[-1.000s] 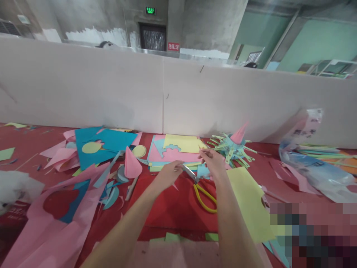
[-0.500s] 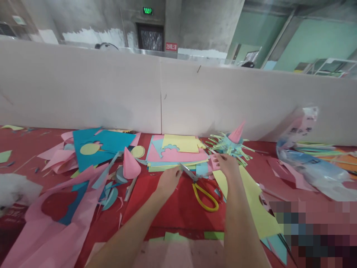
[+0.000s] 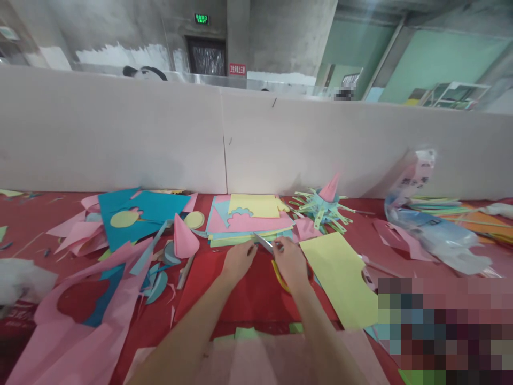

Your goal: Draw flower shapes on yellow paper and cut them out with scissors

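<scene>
My left hand (image 3: 239,260) is over the red sheet (image 3: 240,294), its thumb and fingers drawn together near the scissors' tip. What it pinches, if anything, is too small to make out. My right hand (image 3: 291,262) is curled over the middle of the scissors (image 3: 264,243), covering the pivot and much of the handles. Whether its closed fingers grip the scissors or something small above them is hidden. Behind both hands lie stacked paper sheets with a yellow sheet (image 3: 252,206) on top. A pink paper scrap (image 3: 308,229) lies beyond my right hand.
A pink paper cone (image 3: 185,238) and cut pink paper (image 3: 100,337) lie left. At the right are a yellow sheet (image 3: 344,278), a fringed paper piece with a pink cone (image 3: 331,188), and a plastic bag (image 3: 441,230). A white partition (image 3: 300,144) stands behind.
My right hand has moved left from the pink scrap to over the scissors. The left hand stays near the scissors' tip. The view has shifted slightly right.
</scene>
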### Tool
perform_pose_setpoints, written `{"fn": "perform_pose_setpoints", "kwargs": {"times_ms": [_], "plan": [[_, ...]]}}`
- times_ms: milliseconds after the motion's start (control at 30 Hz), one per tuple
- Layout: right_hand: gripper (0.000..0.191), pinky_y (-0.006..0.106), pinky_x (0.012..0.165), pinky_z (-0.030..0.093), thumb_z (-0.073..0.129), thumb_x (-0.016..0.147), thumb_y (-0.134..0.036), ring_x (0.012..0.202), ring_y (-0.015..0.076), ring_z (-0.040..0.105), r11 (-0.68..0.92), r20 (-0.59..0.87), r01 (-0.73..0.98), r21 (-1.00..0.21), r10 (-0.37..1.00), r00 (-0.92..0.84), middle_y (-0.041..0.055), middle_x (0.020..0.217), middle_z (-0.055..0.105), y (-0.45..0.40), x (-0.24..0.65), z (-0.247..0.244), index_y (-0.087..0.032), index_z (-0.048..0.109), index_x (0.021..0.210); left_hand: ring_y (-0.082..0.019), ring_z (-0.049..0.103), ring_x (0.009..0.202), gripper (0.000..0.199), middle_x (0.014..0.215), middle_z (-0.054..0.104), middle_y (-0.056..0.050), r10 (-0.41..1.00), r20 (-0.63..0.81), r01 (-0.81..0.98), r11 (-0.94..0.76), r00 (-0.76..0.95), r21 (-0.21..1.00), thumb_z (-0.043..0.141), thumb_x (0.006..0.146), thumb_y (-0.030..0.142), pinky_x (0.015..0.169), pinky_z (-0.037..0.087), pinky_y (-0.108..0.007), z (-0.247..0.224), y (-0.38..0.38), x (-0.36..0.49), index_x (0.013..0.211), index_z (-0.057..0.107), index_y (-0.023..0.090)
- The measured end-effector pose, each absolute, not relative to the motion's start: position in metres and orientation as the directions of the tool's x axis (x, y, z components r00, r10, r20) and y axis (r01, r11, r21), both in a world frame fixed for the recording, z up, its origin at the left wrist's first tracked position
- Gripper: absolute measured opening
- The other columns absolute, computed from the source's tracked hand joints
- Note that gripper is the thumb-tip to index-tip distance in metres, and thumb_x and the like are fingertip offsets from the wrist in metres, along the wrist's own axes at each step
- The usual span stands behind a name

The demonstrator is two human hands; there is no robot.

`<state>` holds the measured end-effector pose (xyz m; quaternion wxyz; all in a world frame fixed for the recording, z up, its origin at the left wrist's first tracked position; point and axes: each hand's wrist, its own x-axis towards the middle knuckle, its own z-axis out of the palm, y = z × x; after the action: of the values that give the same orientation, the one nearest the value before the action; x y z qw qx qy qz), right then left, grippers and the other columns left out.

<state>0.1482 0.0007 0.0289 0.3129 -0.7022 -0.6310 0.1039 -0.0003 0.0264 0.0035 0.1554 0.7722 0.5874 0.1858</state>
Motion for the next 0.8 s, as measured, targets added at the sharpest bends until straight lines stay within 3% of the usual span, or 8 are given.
{"fn": "perform_pose_setpoints", "kwargs": {"times_ms": [133, 233, 400, 533, 600, 700, 800], "plan": [[0.024, 0.030, 0.076, 0.037, 0.045, 0.078, -0.024, 0.091, 0.0229, 0.052, -0.206, 0.382, 0.908, -0.366, 0.856, 0.348, 0.0105, 0.099, 0.060, -0.011, 0.224, 0.028, -0.016, 0.058, 0.098, -0.015, 0.055, 0.065, 0.027, 0.070, 0.061, -0.001, 0.965, 0.115, 0.831, -0.261, 0.235, 0.492, 0.034, 0.085, 0.034, 0.051, 0.024, -0.023, 0.001, 0.028, -0.001, 0.074, 0.054, 0.021], [0.040, 0.036, 0.081, 0.035, 0.046, 0.079, -0.028, 0.101, 0.0283, 0.049, -0.412, 0.372, 0.883, -0.224, 0.801, 0.468, 0.0180, 0.108, 0.056, -0.015, 0.274, 0.024, -0.009, 0.049, 0.115, -0.016, 0.055, 0.066, 0.026, 0.069, 0.061, -0.002, 0.967, 0.123, 0.812, -0.253, 0.221, 0.526, 0.035, 0.084, 0.034, 0.053, 0.028, -0.023, 0.001, 0.028, 0.000, 0.073, 0.055, 0.020], [0.053, 0.042, 0.081, 0.035, 0.043, 0.079, -0.036, 0.099, 0.0316, 0.051, -0.514, 0.279, 0.830, -0.216, 0.782, 0.557, 0.0185, 0.106, 0.057, -0.016, 0.302, 0.017, -0.011, 0.038, 0.125, -0.015, 0.057, 0.076, 0.021, 0.080, 0.064, -0.002, 0.958, 0.162, 0.740, -0.287, 0.239, 0.608, 0.038, 0.083, 0.028, 0.064, 0.038, -0.023, 0.011, 0.014, 0.002, 0.079, 0.057, 0.020], [0.044, 0.039, 0.081, 0.037, 0.043, 0.075, -0.019, 0.094, 0.0266, 0.053, -0.339, 0.411, 0.882, -0.328, 0.790, 0.456, 0.0138, 0.099, 0.058, -0.014, 0.297, 0.019, -0.013, 0.045, 0.118, -0.013, 0.058, 0.086, 0.023, 0.095, 0.063, -0.002, 0.948, 0.209, 0.653, -0.316, 0.239, 0.688, 0.035, 0.085, 0.029, 0.074, 0.041, -0.022, 0.027, -0.011, -0.011, 0.094, 0.055, 0.022], [0.039, 0.035, 0.078, 0.040, 0.041, 0.072, -0.010, 0.088, 0.0227, 0.054, -0.164, 0.552, 0.892, -0.420, 0.734, 0.395, 0.0093, 0.090, 0.058, -0.016, 0.284, 0.028, -0.015, 0.051, 0.109, -0.015, 0.058, 0.087, 0.023, 0.092, 0.064, -0.003, 0.955, 0.229, 0.511, -0.295, 0.189, 0.808, 0.038, 0.083, 0.032, 0.078, 0.041, -0.024, 0.032, -0.024, -0.023, 0.092, 0.056, 0.021], [0.025, 0.032, 0.074, 0.043, 0.041, 0.075, -0.011, 0.081, 0.0195, 0.055, 0.124, 0.717, 0.863, -0.489, 0.621, 0.318, 0.0069, 0.088, 0.056, -0.024, 0.248, 0.051, -0.018, 0.059, 0.091, -0.018, 0.061, 0.080, 0.030, 0.082, 0.066, -0.005, 0.970, 0.116, 0.307, -0.179, 0.212, 0.935, 0.039, 0.082, 0.039, 0.073, 0.045, -0.029, 0.031, -0.039, -0.041, 0.095, 0.056, 0.018], [0.024, 0.034, 0.082, 0.043, 0.041, 0.080, -0.010, 0.088, 0.0180, 0.054, 0.393, 0.831, 0.810, -0.435, 0.522, 0.192, 0.0063, 0.090, 0.056, -0.039, 0.197, 0.069, -0.020, 0.061, 0.088, -0.019, 0.062, 0.075, 0.044, 0.085, 0.067, -0.009, 0.958, -0.030, 0.074, 0.009, 0.284, 0.997, 0.035, 0.082, 0.048, 0.070, 0.048, -0.033, 0.026, -0.049, -0.049, 0.104, 0.054, 0.015]]}}
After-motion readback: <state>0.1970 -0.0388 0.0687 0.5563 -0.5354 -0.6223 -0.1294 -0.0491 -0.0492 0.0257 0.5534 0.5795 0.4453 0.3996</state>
